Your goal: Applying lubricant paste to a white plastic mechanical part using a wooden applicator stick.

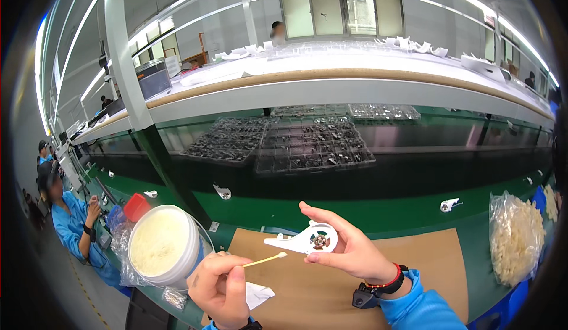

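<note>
Head: R hand [349,250] holds white plastic teardrop part [307,240]; L hand [222,285] w/ swab [266,260].

The right hand [349,250] pinches a white plastic part [307,239] with a round metal centre; the left hand [222,282] touches a cotton swab [266,260] to its tip, above the surface's near edge, beside an open white tub [161,244].

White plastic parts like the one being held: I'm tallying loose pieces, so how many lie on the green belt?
3: one left near the red lid, one beside the post, one right near the bag. Others may be hidden.
</note>
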`<state>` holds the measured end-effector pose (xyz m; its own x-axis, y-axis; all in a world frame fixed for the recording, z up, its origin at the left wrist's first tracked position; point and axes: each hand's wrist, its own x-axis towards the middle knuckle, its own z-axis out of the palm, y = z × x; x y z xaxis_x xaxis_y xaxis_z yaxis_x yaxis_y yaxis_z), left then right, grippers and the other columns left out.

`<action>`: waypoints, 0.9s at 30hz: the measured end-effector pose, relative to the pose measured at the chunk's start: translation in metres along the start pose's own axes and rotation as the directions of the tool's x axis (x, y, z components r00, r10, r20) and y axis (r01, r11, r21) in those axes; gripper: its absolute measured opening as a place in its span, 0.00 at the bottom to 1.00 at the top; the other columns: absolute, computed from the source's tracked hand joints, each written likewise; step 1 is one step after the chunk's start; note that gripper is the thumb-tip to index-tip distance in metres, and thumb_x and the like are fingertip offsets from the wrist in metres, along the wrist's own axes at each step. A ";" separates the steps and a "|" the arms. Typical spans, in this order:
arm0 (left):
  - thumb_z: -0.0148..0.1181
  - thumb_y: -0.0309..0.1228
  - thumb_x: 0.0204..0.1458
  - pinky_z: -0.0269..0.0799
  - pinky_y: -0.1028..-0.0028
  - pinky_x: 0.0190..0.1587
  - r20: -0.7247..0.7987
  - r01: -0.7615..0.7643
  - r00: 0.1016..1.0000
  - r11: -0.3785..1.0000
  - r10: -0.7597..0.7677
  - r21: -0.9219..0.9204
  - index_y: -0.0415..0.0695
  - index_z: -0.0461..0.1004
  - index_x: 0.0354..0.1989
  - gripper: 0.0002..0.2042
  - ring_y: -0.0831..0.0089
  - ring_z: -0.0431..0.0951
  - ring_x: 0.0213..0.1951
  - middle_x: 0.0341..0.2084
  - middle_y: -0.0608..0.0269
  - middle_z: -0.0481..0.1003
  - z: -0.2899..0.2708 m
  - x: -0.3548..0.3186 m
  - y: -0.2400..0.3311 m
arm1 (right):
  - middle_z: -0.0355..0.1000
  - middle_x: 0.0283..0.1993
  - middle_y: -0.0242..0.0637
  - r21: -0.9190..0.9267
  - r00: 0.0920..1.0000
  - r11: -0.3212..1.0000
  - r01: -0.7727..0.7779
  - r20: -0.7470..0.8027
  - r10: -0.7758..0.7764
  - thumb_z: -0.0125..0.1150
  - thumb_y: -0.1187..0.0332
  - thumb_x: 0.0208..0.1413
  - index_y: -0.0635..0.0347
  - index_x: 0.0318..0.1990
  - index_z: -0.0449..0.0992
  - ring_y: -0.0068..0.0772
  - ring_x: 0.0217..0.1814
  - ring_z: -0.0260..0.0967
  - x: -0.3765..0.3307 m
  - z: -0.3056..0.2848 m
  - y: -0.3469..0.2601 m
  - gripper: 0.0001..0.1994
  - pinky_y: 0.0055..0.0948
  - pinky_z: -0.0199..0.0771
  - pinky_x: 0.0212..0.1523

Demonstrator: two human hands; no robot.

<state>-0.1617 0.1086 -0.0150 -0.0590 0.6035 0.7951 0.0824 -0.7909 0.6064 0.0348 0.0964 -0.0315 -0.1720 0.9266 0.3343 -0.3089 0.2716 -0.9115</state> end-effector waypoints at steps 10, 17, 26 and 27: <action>0.52 0.25 0.47 0.52 0.80 0.21 0.081 -0.080 0.994 0.993 0.074 0.086 0.35 0.69 0.24 0.05 0.80 0.60 0.17 0.14 0.65 0.64 0.020 -0.002 0.000 | 0.43 0.69 0.43 -0.162 0.990 0.977 0.141 0.004 -0.142 0.56 0.82 0.51 0.63 0.62 0.51 0.30 0.64 0.55 -0.011 -0.003 0.004 0.31 0.25 0.69 0.55; 0.55 0.23 0.43 0.53 0.79 0.21 0.244 -0.039 0.970 0.993 0.012 0.107 0.36 0.72 0.24 0.03 0.78 0.62 0.17 0.14 0.64 0.67 0.019 -0.002 0.006 | 0.64 0.57 0.48 -0.534 0.940 0.796 0.285 -0.008 -0.342 0.69 0.79 0.41 0.69 0.57 0.60 0.33 0.55 0.67 -0.014 0.006 -0.003 0.34 0.28 0.72 0.51; 0.57 0.21 0.41 0.51 0.79 0.20 0.234 -0.104 0.970 0.981 0.063 0.165 0.36 0.74 0.25 0.02 0.78 0.61 0.16 0.13 0.65 0.66 0.025 -0.003 0.004 | 0.71 0.47 0.46 -0.654 0.897 0.682 0.327 -0.012 -0.442 0.74 0.73 0.36 0.69 0.52 0.67 0.34 0.49 0.71 -0.014 0.006 -0.006 0.32 0.28 0.74 0.48; 0.58 0.21 0.41 0.51 0.79 0.20 0.225 -0.107 0.972 0.979 0.066 0.172 0.37 0.74 0.25 0.03 0.78 0.61 0.16 0.13 0.65 0.65 0.026 -0.004 0.004 | 0.71 0.47 0.46 -0.653 0.897 0.683 0.327 -0.014 -0.442 0.74 0.73 0.36 0.69 0.52 0.67 0.34 0.49 0.71 -0.014 0.006 -0.006 0.32 0.28 0.74 0.48</action>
<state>-0.1358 0.1056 -0.0155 0.1723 0.5570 0.8124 0.2578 -0.8215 0.5086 0.0329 0.0807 -0.0294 -0.0046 0.7143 0.6998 0.3436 0.6583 -0.6697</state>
